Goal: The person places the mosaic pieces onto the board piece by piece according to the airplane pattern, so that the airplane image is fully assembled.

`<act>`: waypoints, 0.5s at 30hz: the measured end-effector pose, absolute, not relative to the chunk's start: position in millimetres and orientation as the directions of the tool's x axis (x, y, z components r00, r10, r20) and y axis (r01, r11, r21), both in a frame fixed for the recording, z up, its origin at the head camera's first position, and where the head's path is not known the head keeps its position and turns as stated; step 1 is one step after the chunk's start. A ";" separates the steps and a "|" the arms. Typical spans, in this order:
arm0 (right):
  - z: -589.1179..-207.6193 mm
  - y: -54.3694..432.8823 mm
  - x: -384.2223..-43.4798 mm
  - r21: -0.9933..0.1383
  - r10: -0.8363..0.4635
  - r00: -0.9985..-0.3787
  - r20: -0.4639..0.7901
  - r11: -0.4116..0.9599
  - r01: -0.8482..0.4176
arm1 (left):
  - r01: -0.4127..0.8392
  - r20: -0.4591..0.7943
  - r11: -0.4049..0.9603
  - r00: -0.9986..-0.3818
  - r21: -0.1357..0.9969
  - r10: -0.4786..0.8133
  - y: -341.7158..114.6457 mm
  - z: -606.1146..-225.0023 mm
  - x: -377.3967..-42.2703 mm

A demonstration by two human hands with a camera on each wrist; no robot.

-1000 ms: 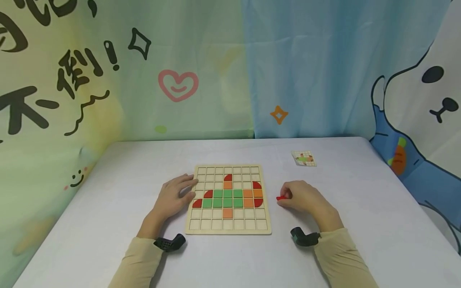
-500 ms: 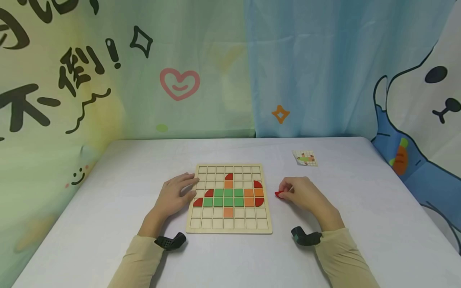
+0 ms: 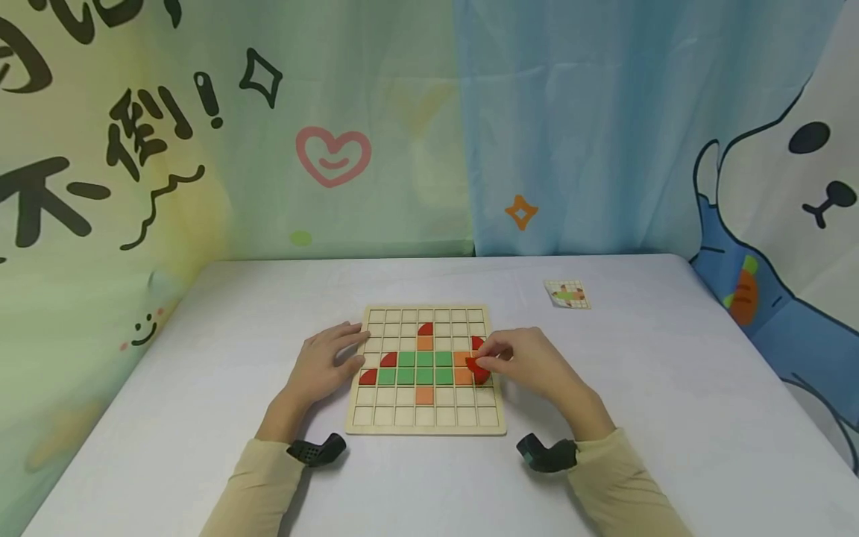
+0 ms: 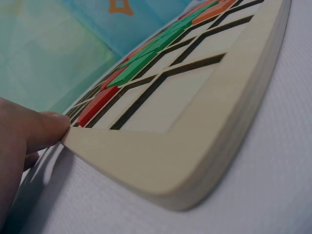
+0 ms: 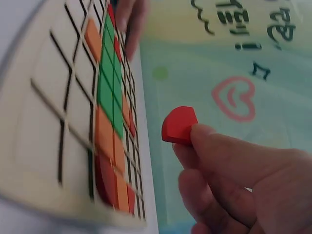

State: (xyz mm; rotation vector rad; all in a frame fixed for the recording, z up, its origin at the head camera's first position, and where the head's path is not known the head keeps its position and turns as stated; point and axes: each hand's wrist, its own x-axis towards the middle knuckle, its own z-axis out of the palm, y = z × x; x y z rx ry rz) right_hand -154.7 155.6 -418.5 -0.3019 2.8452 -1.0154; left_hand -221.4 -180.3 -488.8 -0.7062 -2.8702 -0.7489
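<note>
A wooden grid board (image 3: 426,421) lies on the table, with green and orange square tiles and red quarter-round tiles set in its cells. My right hand (image 3: 537,365) pinches a red quarter-round tile (image 5: 179,125) between thumb and fingers, held above the board's right side. In the head view that tile partly covers the orange and red tiles beneath it. At the board's left edge rests my left hand (image 3: 326,365), fingers relaxed and fairly straight. The left wrist view shows a fingertip touching the rim near a red tile (image 4: 97,106).
A small picture card (image 3: 567,294) with a coloured grid pattern lies on the white table (image 3: 268,287), behind and to the right of the board. A printed curtain (image 3: 376,209) stands behind the table's far edge.
My right hand has moved left with the red tile, from the table beside the board to over its right-hand cells. The left hand has stayed in place.
</note>
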 end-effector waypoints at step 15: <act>-439.6 97.0 -136.3 -0.679 -0.310 -0.950 -0.022 0.703 -0.214 | 0.459 0.203 0.773 -0.888 0.438 0.412 -180.8 -491.7 -223.4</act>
